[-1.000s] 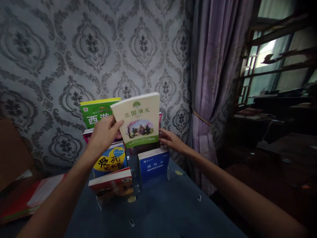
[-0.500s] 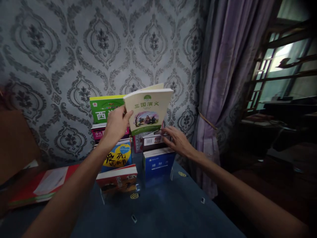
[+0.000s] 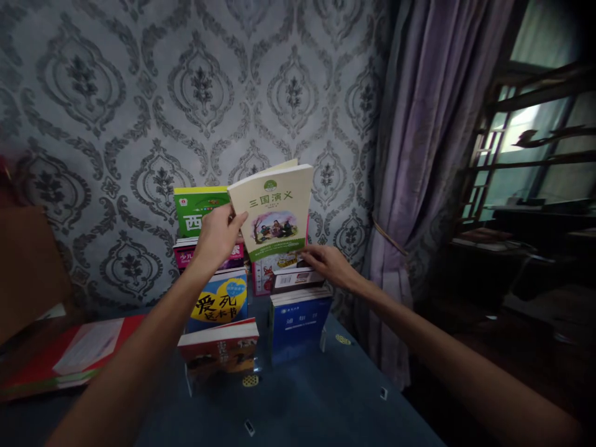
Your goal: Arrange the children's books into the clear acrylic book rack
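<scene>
A cream paperback book (image 3: 274, 205) with a green title and a picture of seated figures is held upright above the book rack. My left hand (image 3: 220, 231) is closed on its left edge, thumb on the front cover. At the lower right corner of the cover, my right hand (image 3: 328, 262) has its fingers pinched together. Just below those fingers stands a dark brown book (image 3: 298, 280) with a barcode label, behind a blue book (image 3: 300, 326). A pink-edged picture book (image 3: 264, 279) shows partly behind the cream one.
On the left, a green book (image 3: 200, 211), a magenta book (image 3: 186, 256), a blue and yellow book (image 3: 221, 301) and a red-brown book (image 3: 218, 351) stand in tiers. Red folders (image 3: 100, 347) lie farther left on the blue tabletop (image 3: 307, 403). A tied curtain (image 3: 400, 186) hangs at right.
The cream book has shifted slightly left and become more upright. My right hand has moved from the dark brown book's top edge to the cream book's lower right corner.
</scene>
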Demonstrator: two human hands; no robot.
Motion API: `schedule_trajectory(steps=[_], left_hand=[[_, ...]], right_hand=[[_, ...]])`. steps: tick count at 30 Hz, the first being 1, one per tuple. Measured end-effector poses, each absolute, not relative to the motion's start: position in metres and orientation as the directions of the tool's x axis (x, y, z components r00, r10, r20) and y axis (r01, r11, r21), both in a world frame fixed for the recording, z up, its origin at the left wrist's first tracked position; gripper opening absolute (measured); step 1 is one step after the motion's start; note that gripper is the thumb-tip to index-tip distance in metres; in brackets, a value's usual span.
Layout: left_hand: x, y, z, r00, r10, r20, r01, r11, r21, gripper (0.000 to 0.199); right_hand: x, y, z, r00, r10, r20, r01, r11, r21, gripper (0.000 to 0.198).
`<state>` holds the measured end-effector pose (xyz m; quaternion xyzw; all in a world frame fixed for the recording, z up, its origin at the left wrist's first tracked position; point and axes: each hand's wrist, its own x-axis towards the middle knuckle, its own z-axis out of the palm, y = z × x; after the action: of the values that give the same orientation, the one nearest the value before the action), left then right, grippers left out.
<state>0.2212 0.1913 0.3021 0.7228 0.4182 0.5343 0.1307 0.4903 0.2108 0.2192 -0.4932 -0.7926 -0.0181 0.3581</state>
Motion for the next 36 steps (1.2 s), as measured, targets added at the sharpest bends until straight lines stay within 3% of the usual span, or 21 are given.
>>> schedule_trajectory(steps=[3,6,9,14,21,29,36], left_hand=[[0.225,0.186,0.303,0.083,0.733,0.675,0.488,-0.620,0.614,0.030],[0.234,0.181,0.300,0.109,0.741,0.662,0.576,-0.590,0.566,0.026],[0.244,0.179,0.293,0.139,0.755,0.641,0.672,-0.548,0.499,0.023],[0.254,0.182,0.282,0.202,0.792,0.576,0.725,-0.516,0.456,0.024],[0.260,0.196,0.267,0.244,0.820,0.517,0.817,-0.461,0.346,0.023],[0.266,0.198,0.257,0.211,0.873,0.440,0.918,-0.331,0.216,0.030],[0.265,0.211,0.256,0.274,0.884,0.379,0.928,-0.346,0.137,0.025]], right_hand=[[0.489,0.208,0.222,-0.278,0.749,0.602,0.874,0.457,-0.165,0.042],[0.490,0.210,0.223,-0.232,0.723,0.650,0.891,0.427,-0.157,0.040],[0.493,0.218,0.224,-0.172,0.726,0.666,0.879,0.419,-0.230,0.034],[0.500,0.240,0.219,-0.046,0.820,0.571,0.831,0.348,-0.433,0.031],[0.513,0.259,0.204,-0.050,0.890,0.454,0.676,0.364,-0.641,0.032],[0.507,0.262,0.206,0.067,0.909,0.411,0.513,0.322,-0.796,0.021],[0.509,0.256,0.215,-0.010,0.924,0.381,0.339,0.362,-0.869,0.016]])
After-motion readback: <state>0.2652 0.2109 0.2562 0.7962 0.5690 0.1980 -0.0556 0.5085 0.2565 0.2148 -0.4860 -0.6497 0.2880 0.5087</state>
